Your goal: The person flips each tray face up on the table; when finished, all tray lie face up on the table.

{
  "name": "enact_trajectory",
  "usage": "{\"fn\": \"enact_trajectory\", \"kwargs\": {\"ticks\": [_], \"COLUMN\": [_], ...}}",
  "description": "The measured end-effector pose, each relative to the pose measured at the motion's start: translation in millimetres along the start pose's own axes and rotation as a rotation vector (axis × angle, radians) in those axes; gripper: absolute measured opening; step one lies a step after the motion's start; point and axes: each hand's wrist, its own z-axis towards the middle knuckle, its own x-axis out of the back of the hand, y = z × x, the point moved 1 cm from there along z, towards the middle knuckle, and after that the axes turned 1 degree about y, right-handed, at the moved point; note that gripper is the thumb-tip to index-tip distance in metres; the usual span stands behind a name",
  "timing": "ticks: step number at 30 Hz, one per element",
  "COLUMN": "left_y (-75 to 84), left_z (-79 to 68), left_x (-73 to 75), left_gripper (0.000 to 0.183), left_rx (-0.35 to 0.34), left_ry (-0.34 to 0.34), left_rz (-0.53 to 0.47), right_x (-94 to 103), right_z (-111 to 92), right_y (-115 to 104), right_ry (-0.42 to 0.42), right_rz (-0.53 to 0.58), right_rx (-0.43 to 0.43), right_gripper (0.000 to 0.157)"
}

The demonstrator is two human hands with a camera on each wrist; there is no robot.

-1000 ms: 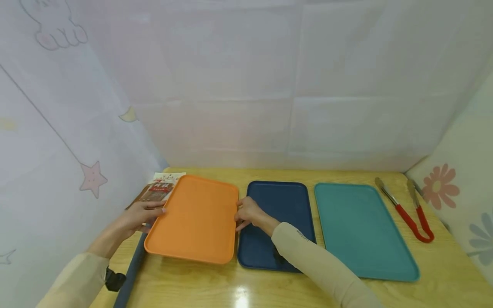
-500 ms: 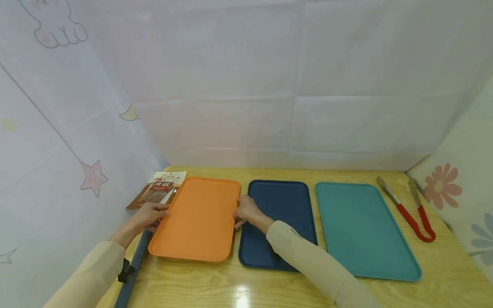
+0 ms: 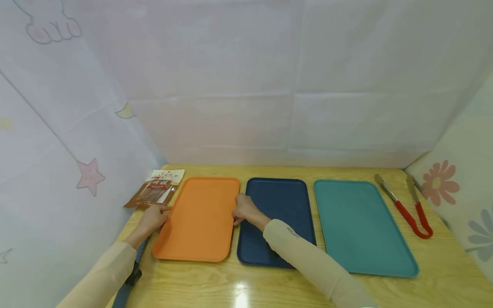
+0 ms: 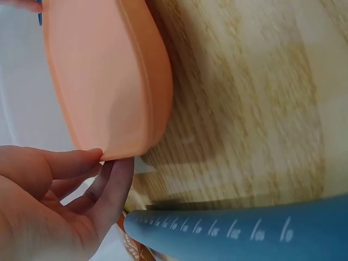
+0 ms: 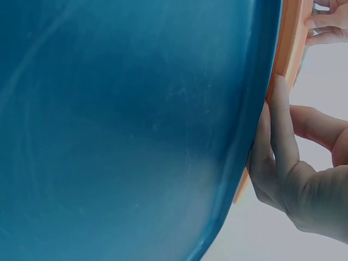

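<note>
An orange tray [image 3: 198, 218] lies at the left of the table, low over or on the wood. My left hand [image 3: 153, 217] pinches its left rim; the left wrist view shows the thumb on top and the fingers [image 4: 117, 187] underneath. At the opposite rim my right hand [image 3: 245, 208] holds the tray, its fingers [image 5: 283, 125] lying along the orange side. That hand reaches over a dark blue tray [image 3: 279, 205], whose edge runs close beside the orange one. What the right thumb touches is hard to see.
A teal tray [image 3: 363, 226] lies right of the blue one, with red-handled tongs [image 3: 412, 220] beyond it. A brown-and-white food packet [image 3: 155, 190] is at the back left. A blue bar with white marks [image 4: 234, 234] runs along the table's left side.
The orange tray has come down from a tilt, turned straighter and settled beside the blue tray. Both hands have kept hold of it; the left has moved rightward with it.
</note>
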Motion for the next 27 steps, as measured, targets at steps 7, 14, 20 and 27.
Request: {"fn": "enact_trajectory", "kwargs": {"ticks": [7,14,20,27], "left_y": [-4.7,-3.8,10.3,60.5], "left_z": [3.8,9.9,9.3,-1.3], "left_x": [-6.5,-13.5,-6.0,-26.7], "left_gripper": [0.04,0.039,0.034,0.023], "left_rx": [0.023,0.074,0.059,-0.12], "left_ry": [0.062,0.072,0.072,0.325], "left_rz": [0.128,0.137,0.259,0.429], "right_x": [-4.0,-3.8,-1.6,13.9], "right_z": [0.9,1.2,-4.4,-28.2], "right_y": [-0.8,-3.3,-9.9,-20.4], "right_ry": [0.0,0.005,-0.01,-0.029], "right_rz": [-0.108,-0.262,-0.276,-0.382], "right_rx": [0.01,0.047,0.103,0.17], "right_gripper": [0.065,0.011,0.023,0.045]}}
